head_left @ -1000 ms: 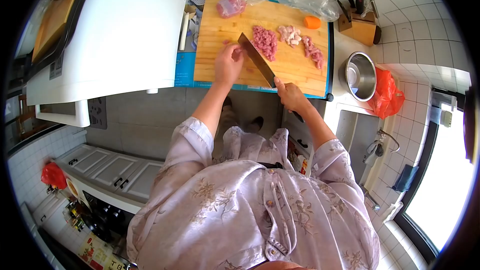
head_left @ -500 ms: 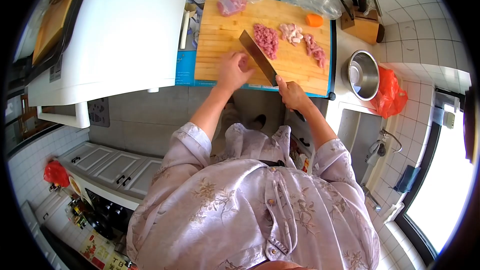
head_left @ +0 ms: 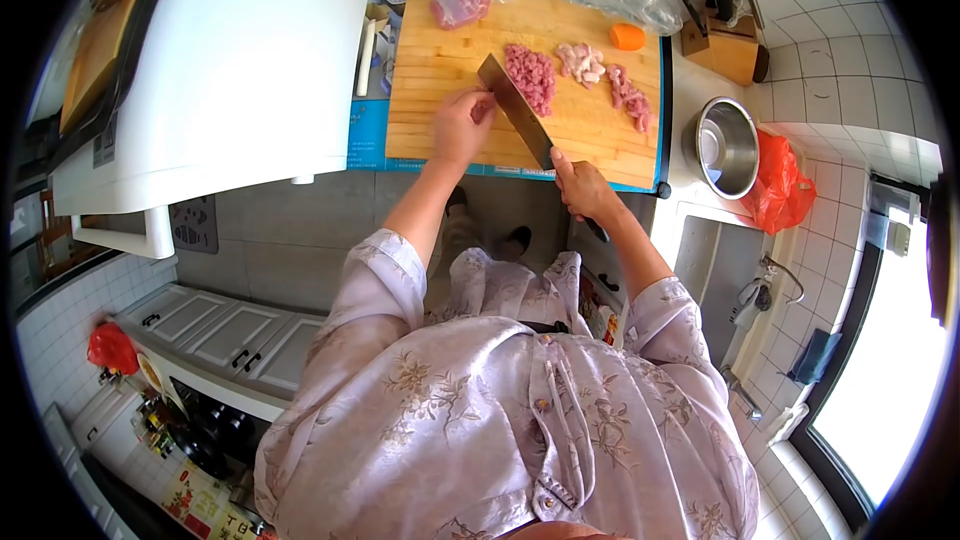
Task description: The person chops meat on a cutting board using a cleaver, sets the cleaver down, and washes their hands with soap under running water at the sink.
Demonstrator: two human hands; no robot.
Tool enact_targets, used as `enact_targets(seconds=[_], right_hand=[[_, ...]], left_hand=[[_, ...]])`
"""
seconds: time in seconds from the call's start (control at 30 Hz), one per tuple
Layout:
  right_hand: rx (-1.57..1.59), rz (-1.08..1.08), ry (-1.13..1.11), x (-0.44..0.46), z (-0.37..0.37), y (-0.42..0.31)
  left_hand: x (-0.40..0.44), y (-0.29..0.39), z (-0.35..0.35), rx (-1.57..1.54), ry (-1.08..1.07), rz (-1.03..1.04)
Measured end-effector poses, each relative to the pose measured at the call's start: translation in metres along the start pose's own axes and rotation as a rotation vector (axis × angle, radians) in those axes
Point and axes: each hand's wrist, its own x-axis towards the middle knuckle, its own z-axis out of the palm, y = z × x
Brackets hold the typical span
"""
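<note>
My right hand (head_left: 588, 187) is closed round the handle of a cleaver (head_left: 518, 112), its broad blade slanting up and left over the wooden cutting board (head_left: 425, 60). Left of the blade, my left hand (head_left: 462, 126) has its fingers curled, with a small pinkish piece of raw meat (head_left: 480, 112) partly showing among them. Just right of the blade lies a heap of diced meat (head_left: 531, 78). Beyond it are pale, fatty pieces (head_left: 581, 64) and a strip of cut meat (head_left: 629, 98). A wrapped lump of meat (head_left: 460, 5) and an orange carrot piece (head_left: 627, 37) rest near the far edge.
Clear plastic bags (head_left: 625, 0) lie behind the board. To the right stand a knife block (head_left: 722, 48), a steel bowl (head_left: 727, 150) and a red plastic bag (head_left: 778, 185), with a sink (head_left: 695, 270) nearer me. A tall white appliance (head_left: 220, 70) borders the left side.
My left hand has shifted slightly up, closer to the blade, and its fingers have drawn in. The cleaver and my right hand have barely moved.
</note>
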Motion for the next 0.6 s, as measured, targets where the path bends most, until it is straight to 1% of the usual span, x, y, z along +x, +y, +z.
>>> enact_targets(seconds=[0.07, 0.1, 0.17, 0.2, 0.27, 0.3, 0.37, 0.4, 0.47, 0.6], right_hand=[[0.029, -0.012, -0.006, 0.003, 0.001, 0.005], [0.03, -0.012, -0.005, 0.002, 0.001, 0.004], [0.037, 0.01, -0.03, -0.001, 0.001, 0.001], [0.037, 0.009, -0.03, -0.002, 0.002, 0.002], [-0.07, -0.073, 0.06, -0.002, 0.006, 0.005], [-0.071, -0.073, 0.06, -0.003, 0.006, 0.003], [-0.046, -0.065, 0.077, -0.008, 0.007, 0.0], [-0.048, -0.064, 0.076, -0.01, 0.007, -0.003], [-0.085, -0.092, 0.077, -0.014, 0.004, -0.009], [-0.177, -0.118, 0.066, -0.014, 0.005, -0.013]], left_hand=[[-0.003, 0.001, 0.001, 0.046, 0.021, 0.119], [-0.003, 0.002, 0.0, 0.046, 0.021, 0.12], [-0.002, 0.004, -0.004, 0.105, 0.124, 0.227], [-0.004, 0.003, -0.005, 0.105, 0.125, 0.228], [-0.006, -0.001, -0.006, 0.032, 0.051, 0.13], [-0.006, -0.001, -0.006, 0.032, 0.052, 0.129], [-0.007, -0.001, -0.006, 0.049, 0.016, 0.056], [-0.007, -0.001, -0.006, 0.048, 0.017, 0.054], [-0.005, 0.0, -0.005, 0.059, 0.072, 0.128], [-0.006, -0.001, -0.006, 0.048, 0.021, 0.057]])
